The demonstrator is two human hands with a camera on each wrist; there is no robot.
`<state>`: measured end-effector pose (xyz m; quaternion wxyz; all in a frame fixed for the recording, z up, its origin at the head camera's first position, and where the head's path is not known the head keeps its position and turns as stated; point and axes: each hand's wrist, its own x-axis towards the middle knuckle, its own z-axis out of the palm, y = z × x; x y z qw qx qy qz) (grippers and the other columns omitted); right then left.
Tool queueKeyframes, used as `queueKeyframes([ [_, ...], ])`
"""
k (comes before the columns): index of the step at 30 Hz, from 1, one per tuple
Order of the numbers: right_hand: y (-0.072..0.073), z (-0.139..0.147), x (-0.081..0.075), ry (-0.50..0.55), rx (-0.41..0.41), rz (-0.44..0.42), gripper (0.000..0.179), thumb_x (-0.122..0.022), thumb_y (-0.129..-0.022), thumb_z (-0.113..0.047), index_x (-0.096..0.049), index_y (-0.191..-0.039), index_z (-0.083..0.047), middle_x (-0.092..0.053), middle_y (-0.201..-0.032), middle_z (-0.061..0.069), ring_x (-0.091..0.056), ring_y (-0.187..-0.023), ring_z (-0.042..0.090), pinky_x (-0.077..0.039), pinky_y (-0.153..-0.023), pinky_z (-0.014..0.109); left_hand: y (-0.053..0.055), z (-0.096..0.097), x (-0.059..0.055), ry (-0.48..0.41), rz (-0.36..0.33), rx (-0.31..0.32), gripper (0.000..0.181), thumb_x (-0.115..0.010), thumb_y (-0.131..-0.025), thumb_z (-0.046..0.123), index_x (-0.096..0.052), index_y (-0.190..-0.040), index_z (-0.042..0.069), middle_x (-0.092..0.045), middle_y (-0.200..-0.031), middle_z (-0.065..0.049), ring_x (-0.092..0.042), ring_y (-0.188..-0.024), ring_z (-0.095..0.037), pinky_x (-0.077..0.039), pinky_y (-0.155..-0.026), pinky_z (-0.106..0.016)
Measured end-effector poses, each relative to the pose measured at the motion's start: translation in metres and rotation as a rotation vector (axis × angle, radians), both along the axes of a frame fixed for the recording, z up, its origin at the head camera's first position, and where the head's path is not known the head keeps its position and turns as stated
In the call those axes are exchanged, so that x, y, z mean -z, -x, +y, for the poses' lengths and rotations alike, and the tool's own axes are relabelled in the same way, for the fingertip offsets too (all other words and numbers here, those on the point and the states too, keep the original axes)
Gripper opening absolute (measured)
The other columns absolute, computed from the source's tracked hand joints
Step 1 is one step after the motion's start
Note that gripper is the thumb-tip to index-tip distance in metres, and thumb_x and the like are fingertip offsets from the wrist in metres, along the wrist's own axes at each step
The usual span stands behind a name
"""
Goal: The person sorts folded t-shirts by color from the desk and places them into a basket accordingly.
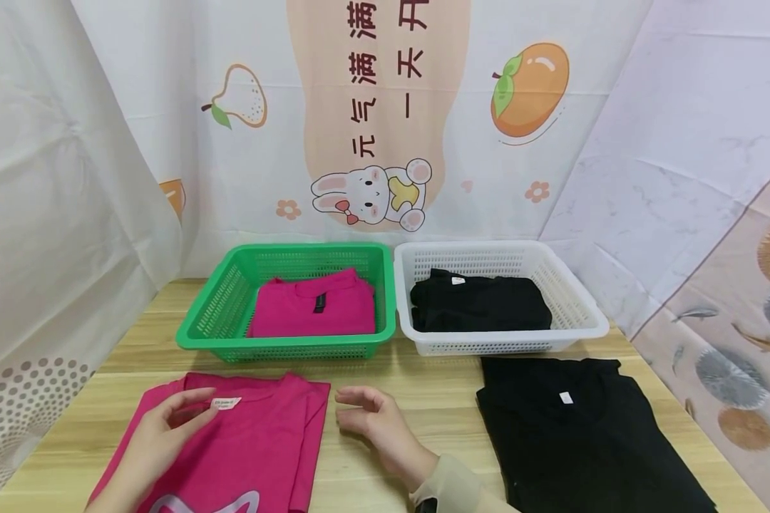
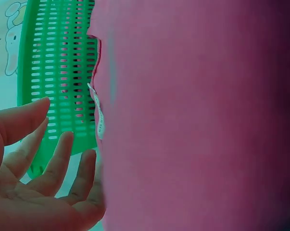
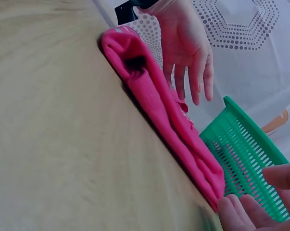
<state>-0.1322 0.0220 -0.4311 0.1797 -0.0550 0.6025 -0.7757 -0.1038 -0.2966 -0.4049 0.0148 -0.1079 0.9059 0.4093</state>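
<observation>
A stack of folded pink shirts (image 1: pixel 257 449) lies on the table at front left, its collar and white label toward the back. Above its left part hovers my left hand (image 1: pixel 160 431), fingers loosely bent and holding nothing; the left wrist view shows the fingers (image 2: pixel 58 163) spread apart near the collar edge. Just off the stack's right edge is my right hand (image 1: pixel 381 427), its fingers softly curved, with nothing in it. From the right wrist view, the pink folds (image 3: pixel 159 110) show side-on, with right fingertips (image 3: pixel 231 211) near the far corner.
Behind the shirts stands a green basket (image 1: pixel 289 342) with folded pink clothing (image 1: pixel 314 310) inside. Beside it, a white basket (image 1: pixel 500 335) holds folded black clothing (image 1: pixel 481 303). Folded black shirts (image 1: pixel 584 442) lie at front right on the wooden table (image 1: pixel 443 420). Printed cloth (image 1: pixel 244 185) hangs around the back and sides.
</observation>
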Motion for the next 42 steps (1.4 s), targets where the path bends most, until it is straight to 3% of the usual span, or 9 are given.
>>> queueKeyframes([
  [6,-0.001,0.001,0.009,-0.004,-0.023,-0.019,0.048,-0.067,-0.082,0.002,-0.057,-0.129,0.009,-0.062,-0.129,0.024,-0.065,-0.107,0.024,-0.056,-0.088,0.031,-0.001,-0.003,0.004,0.016,0.013,0.008,0.057,-0.069,-0.093,0.034,-0.054,-0.138,0.002,-0.059,-0.133,-0.025,-0.05,-0.087,0.018,-0.05,-0.074,-0.013],
  [8,-0.001,0.001,0.012,-0.006,-0.029,-0.024,0.048,-0.067,-0.082,0.003,-0.057,-0.129,0.009,-0.062,-0.128,0.025,-0.066,-0.106,0.025,-0.057,-0.089,0.033,-0.001,-0.005,0.006,0.036,0.017,0.008,0.057,-0.07,-0.092,0.034,-0.054,-0.137,0.002,-0.059,-0.133,-0.025,-0.057,-0.092,0.008,-0.05,-0.073,-0.014],
  [11,-0.002,0.001,0.014,0.003,-0.037,-0.033,0.048,-0.067,-0.082,0.005,-0.057,-0.129,0.01,-0.062,-0.128,0.027,-0.068,-0.103,0.028,-0.057,-0.089,0.036,-0.001,-0.008,0.008,0.069,0.023,0.007,0.058,-0.07,-0.092,0.035,-0.055,-0.137,0.003,-0.059,-0.131,-0.026,-0.064,-0.102,-0.016,-0.049,-0.073,-0.015],
  [13,-0.003,0.0,0.014,0.015,-0.042,-0.044,0.047,-0.066,-0.083,0.005,-0.056,-0.129,0.01,-0.062,-0.127,0.028,-0.069,-0.1,0.026,-0.058,-0.089,0.037,-0.001,-0.009,0.008,0.089,0.029,0.003,0.058,-0.07,-0.092,0.034,-0.054,-0.137,0.002,-0.059,-0.13,-0.027,-0.062,-0.107,-0.031,-0.048,-0.072,-0.015],
  [16,-0.003,-0.001,0.015,0.035,-0.058,-0.054,0.047,-0.065,-0.084,0.005,-0.054,-0.13,0.012,-0.061,-0.127,0.028,-0.069,-0.097,0.023,-0.058,-0.089,0.036,-0.001,-0.01,0.007,0.1,0.027,0.001,0.058,-0.07,-0.093,0.033,-0.053,-0.138,0.0,-0.057,-0.13,-0.03,-0.059,-0.113,-0.041,-0.046,-0.071,-0.014],
  [33,-0.01,-0.003,0.014,0.054,-0.163,-0.1,0.05,-0.061,-0.088,0.005,-0.044,-0.133,0.014,-0.062,-0.126,0.029,-0.07,-0.097,0.025,-0.057,-0.09,0.041,0.001,-0.024,0.009,0.089,-0.046,0.024,0.066,-0.066,-0.095,0.034,-0.044,-0.142,-0.006,-0.047,-0.137,-0.035,-0.05,-0.121,-0.049,-0.046,-0.072,-0.014],
  [36,-0.01,-0.003,0.015,0.047,-0.17,-0.103,0.048,-0.06,-0.088,0.006,-0.044,-0.133,0.014,-0.062,-0.126,0.028,-0.07,-0.098,0.025,-0.057,-0.089,0.041,0.0,-0.026,0.008,0.111,-0.056,0.028,0.065,-0.066,-0.095,0.033,-0.044,-0.142,-0.007,-0.046,-0.138,-0.037,-0.049,-0.122,-0.05,-0.05,-0.078,-0.023],
  [38,-0.01,-0.003,0.015,0.046,-0.171,-0.11,0.048,-0.06,-0.088,0.005,-0.045,-0.133,0.013,-0.063,-0.124,0.027,-0.07,-0.097,0.025,-0.057,-0.089,0.041,0.0,-0.028,0.007,0.127,-0.062,0.027,0.065,-0.066,-0.095,0.033,-0.044,-0.142,-0.007,-0.045,-0.139,-0.038,-0.049,-0.122,-0.052,-0.053,-0.084,-0.036],
  [42,-0.01,-0.003,0.014,0.042,-0.182,-0.126,0.048,-0.062,-0.088,0.004,-0.047,-0.132,0.012,-0.066,-0.121,0.024,-0.071,-0.095,0.023,-0.058,-0.088,0.041,-0.001,-0.032,0.008,0.134,-0.063,0.02,0.065,-0.066,-0.096,0.032,-0.043,-0.141,-0.008,-0.042,-0.14,-0.039,-0.046,-0.124,-0.055,-0.05,-0.093,-0.052],
])
